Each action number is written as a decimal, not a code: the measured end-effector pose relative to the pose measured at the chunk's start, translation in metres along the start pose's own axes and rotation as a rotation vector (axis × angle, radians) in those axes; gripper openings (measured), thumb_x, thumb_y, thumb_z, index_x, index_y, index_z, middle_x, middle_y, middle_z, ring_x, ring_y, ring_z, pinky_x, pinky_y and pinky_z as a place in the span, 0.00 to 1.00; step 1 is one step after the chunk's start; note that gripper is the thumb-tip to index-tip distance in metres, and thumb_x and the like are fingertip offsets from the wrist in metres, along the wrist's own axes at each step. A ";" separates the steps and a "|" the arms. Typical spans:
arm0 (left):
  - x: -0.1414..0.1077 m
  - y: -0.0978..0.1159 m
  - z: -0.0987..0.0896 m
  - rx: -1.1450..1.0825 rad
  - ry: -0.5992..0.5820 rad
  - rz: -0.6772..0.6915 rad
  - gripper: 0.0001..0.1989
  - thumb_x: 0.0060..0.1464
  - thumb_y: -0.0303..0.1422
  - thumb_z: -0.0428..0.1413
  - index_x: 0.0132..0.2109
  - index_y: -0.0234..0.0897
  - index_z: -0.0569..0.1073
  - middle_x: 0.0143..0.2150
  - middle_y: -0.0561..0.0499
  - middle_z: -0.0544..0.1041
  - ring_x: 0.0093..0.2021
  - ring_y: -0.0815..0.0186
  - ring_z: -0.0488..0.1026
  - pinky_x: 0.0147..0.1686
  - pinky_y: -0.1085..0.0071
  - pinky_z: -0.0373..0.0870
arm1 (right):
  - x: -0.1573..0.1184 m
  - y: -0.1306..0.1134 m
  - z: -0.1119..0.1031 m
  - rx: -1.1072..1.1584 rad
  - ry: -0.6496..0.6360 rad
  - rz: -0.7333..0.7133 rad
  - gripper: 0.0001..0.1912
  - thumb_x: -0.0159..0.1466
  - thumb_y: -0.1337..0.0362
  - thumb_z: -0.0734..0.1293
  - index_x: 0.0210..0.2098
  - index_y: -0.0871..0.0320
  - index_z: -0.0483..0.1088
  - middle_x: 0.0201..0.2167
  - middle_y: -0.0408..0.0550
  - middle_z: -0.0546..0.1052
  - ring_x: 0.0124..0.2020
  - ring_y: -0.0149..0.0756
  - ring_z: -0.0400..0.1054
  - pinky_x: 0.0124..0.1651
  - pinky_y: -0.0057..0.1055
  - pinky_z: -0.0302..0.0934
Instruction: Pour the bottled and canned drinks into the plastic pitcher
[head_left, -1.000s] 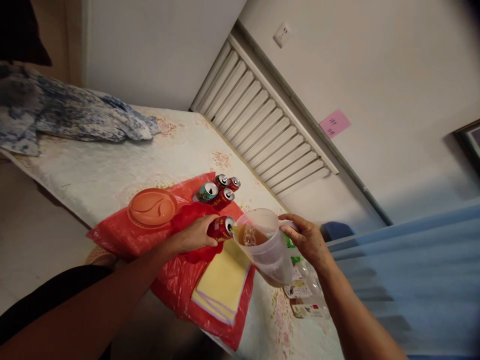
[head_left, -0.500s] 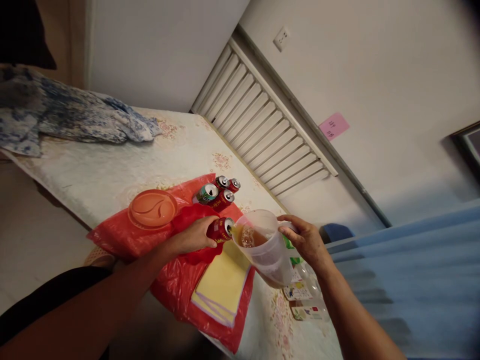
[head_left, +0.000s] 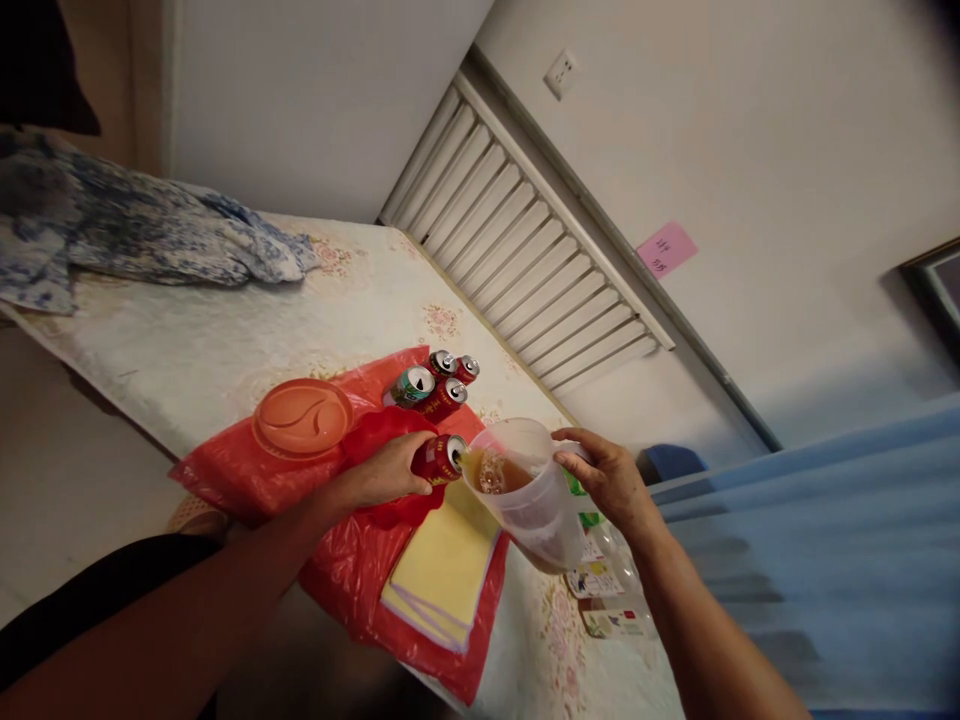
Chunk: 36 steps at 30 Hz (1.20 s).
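My left hand point(head_left: 390, 470) is wrapped round a red drink can point(head_left: 437, 461), tipped so that its opening is at the rim of a clear plastic pitcher point(head_left: 536, 510). Yellowish liquid runs from the can's mouth into it. By its handle my right hand point(head_left: 604, 480) grips the pitcher, which is tilted and holds brown liquid with bubbles on top. Under the left hand lies a red scalloped dish point(head_left: 367, 435), partly hidden by that hand. A folded yellow cloth point(head_left: 442, 570) with a purple edge lies below the can and pitcher.
Several opened cans point(head_left: 446, 395) stand behind the left hand. An orange divided lid point(head_left: 304, 417) rests on a red plastic bag point(head_left: 232, 465). Beyond the pitcher are clear bottles point(head_left: 619, 580). A patterned cloth point(head_left: 172, 230) lies at the far left; a white railing point(head_left: 525, 240) runs along the wall.
Little differs. Both hands keep their holds on the can and the pitcher, liquid still runs between them, and the whole view has shifted very slightly.
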<state>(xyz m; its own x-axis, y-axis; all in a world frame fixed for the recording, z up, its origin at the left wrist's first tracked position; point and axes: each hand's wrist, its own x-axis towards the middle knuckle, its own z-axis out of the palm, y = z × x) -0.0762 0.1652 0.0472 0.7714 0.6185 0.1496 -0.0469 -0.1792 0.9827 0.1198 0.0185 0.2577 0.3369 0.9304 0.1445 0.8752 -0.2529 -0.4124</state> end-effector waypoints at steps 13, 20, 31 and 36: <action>0.001 -0.002 -0.001 -0.027 0.005 0.028 0.28 0.39 0.27 0.59 0.51 0.37 0.70 0.47 0.49 0.77 0.47 0.56 0.75 0.45 0.64 0.71 | -0.010 0.028 0.010 0.172 0.060 0.048 0.20 0.55 0.50 0.71 0.39 0.58 0.77 0.21 0.39 0.67 0.21 0.27 0.54 0.24 0.26 0.51; 0.003 -0.003 -0.006 0.015 0.062 0.025 0.29 0.38 0.28 0.60 0.53 0.37 0.70 0.48 0.48 0.78 0.48 0.54 0.75 0.46 0.64 0.71 | -0.021 0.046 0.024 0.715 0.202 0.194 0.23 0.54 0.49 0.73 0.40 0.59 0.71 0.13 0.29 0.51 0.14 0.22 0.42 0.19 0.22 0.38; 0.002 0.015 -0.027 0.062 0.351 0.035 0.34 0.42 0.34 0.63 0.59 0.36 0.67 0.55 0.44 0.76 0.54 0.52 0.74 0.55 0.58 0.69 | -0.013 0.020 0.040 1.100 0.429 0.124 0.15 0.55 0.52 0.72 0.31 0.57 0.69 0.11 0.29 0.53 0.12 0.21 0.41 0.16 0.21 0.38; 0.002 0.014 -0.035 -0.022 0.536 0.081 0.36 0.41 0.34 0.65 0.59 0.35 0.68 0.56 0.43 0.76 0.56 0.51 0.73 0.58 0.56 0.68 | -0.007 0.007 0.065 1.221 0.482 0.102 0.13 0.55 0.55 0.72 0.31 0.57 0.69 0.12 0.29 0.54 0.13 0.21 0.44 0.17 0.20 0.39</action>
<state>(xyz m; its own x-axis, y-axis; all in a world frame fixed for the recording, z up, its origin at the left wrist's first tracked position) -0.0979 0.1906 0.0653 0.3330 0.9081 0.2539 -0.1104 -0.2298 0.9669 0.1007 0.0279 0.1950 0.6943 0.6696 0.2639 0.0495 0.3214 -0.9457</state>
